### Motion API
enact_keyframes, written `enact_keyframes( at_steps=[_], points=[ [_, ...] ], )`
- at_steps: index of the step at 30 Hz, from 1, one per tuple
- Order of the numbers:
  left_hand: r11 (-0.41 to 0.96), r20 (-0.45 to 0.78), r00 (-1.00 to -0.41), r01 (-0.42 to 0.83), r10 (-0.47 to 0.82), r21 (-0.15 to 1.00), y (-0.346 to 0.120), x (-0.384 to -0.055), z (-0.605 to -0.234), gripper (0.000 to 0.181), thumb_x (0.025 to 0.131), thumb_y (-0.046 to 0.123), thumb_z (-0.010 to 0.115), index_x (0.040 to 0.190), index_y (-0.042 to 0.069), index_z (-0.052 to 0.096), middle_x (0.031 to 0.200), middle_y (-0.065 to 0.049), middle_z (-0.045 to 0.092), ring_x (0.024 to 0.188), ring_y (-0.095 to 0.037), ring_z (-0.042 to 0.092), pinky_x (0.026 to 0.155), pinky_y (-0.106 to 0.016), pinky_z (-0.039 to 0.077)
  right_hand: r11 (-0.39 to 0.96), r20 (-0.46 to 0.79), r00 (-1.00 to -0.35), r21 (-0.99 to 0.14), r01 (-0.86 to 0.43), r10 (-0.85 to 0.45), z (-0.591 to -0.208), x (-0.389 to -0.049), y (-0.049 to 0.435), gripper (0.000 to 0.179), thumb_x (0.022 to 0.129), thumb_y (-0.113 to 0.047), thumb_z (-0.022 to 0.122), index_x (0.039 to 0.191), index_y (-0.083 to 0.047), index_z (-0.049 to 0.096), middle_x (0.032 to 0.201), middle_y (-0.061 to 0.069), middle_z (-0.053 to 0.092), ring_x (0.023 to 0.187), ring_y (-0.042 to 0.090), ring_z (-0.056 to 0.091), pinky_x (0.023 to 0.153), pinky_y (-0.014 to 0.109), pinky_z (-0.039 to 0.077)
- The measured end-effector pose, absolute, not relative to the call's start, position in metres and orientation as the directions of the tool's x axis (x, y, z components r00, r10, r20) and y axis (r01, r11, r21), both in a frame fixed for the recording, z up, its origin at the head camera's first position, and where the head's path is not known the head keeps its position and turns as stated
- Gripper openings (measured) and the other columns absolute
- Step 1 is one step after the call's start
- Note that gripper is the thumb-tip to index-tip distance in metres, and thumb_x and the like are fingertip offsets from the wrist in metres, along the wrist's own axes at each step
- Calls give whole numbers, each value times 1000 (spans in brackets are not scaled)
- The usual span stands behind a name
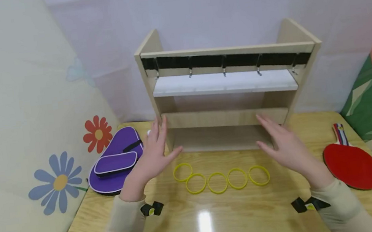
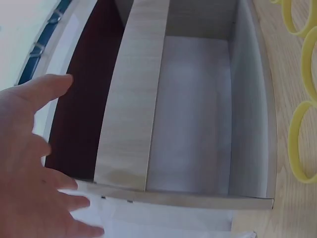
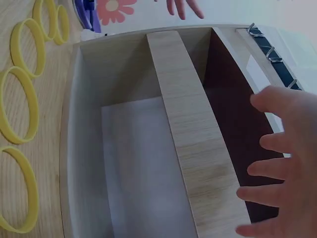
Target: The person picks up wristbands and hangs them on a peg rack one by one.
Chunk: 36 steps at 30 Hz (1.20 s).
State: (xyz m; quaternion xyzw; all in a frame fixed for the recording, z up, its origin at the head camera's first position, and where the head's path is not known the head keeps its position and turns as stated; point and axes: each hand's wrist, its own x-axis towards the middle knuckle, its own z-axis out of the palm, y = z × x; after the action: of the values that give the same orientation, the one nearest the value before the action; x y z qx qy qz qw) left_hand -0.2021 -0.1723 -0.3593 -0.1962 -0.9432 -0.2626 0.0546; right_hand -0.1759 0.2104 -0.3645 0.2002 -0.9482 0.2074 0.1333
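My left hand (image 1: 153,152) is held in front of the left side of a light wooden shelf unit (image 1: 224,117), its fingers spread and holding nothing. On the other side my right hand (image 1: 285,144) mirrors it, fingers extended, near the unit's lower right corner. Several yellow rings (image 1: 218,193) lie in a loose row on the table between the hands. Across the unit's top runs a black strip (image 1: 207,60) with several small metal hooks (image 1: 224,65). Both wrist views show the lower compartment, with a white bottom panel (image 2: 190,119), behind the cross board (image 3: 190,119).
Left of the unit lies a purple paddle case (image 1: 128,136) with white piping, partly behind my left hand. A red table tennis paddle (image 1: 351,166) rests at the right, beside my right forearm. The wooden table (image 1: 246,220) meets cloth-covered walls at the back and sides.
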Motion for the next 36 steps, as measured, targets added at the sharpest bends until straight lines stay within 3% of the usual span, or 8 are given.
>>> enact_keyframes(
  at_steps=[6,10,13,16,21,23,30,36],
  points=[
    [664,361,-887,457,288,592,-189,-211,-352,88,95,21,66,160,12,8,165,-16,18,148,-39,24,115,-60,26,702,453,-838,-487,-519,-304,-368,-173,213,63,93,-9,65,151,-7,39,141,22,55,122,41,55,97,58,47],
    [580,423,-881,463,213,671,-200,-223,-352,77,94,11,66,158,12,24,157,-18,36,139,-40,42,111,-58,36,625,474,-829,-560,-544,-297,-374,-177,218,57,92,-2,66,145,-1,45,132,22,61,113,36,62,89,25,53],
    [481,428,-886,458,179,748,-208,-233,-352,72,95,6,64,156,14,28,153,-18,41,133,-39,48,107,-56,41,583,446,-845,-617,-528,-294,-377,-178,222,53,93,-2,64,143,0,47,128,22,64,108,36,64,86,15,50],
    [420,398,-907,418,139,806,-213,-240,-350,68,97,8,62,156,16,29,151,-17,44,131,-37,50,106,-56,42,561,413,-863,-657,-503,-290,-380,-179,225,49,94,-3,63,141,0,49,126,22,65,104,30,67,83,21,54],
    [345,345,-936,347,69,872,-215,-252,-351,64,98,12,61,154,18,32,148,-15,46,132,-32,49,110,-53,39,511,367,-887,-725,-461,-280,-388,-179,230,46,95,-3,62,140,-1,51,125,24,65,100,0,64,81,18,53],
    [314,340,-938,341,60,886,-214,-257,-353,64,97,10,61,154,15,33,148,-18,46,132,-33,48,110,-52,39,504,353,-894,-739,-447,-276,-390,-178,233,46,95,-4,63,139,-1,51,124,24,65,98,-5,62,80,16,52],
    [192,301,-953,299,22,935,-202,-274,-365,69,95,1,61,155,11,30,148,-20,46,134,-32,46,104,-29,46,487,324,-910,-770,-412,-258,-404,-181,244,43,94,0,62,136,1,53,120,25,67,93,-2,64,75,17,53],
    [141,294,-956,292,9,946,-191,-284,-372,67,95,3,62,155,9,32,152,-20,44,137,-32,43,112,-43,39,484,245,-937,-807,-339,-248,-420,-182,256,44,95,-1,61,137,4,51,121,30,64,93,2,65,73,23,56]
  ],
)
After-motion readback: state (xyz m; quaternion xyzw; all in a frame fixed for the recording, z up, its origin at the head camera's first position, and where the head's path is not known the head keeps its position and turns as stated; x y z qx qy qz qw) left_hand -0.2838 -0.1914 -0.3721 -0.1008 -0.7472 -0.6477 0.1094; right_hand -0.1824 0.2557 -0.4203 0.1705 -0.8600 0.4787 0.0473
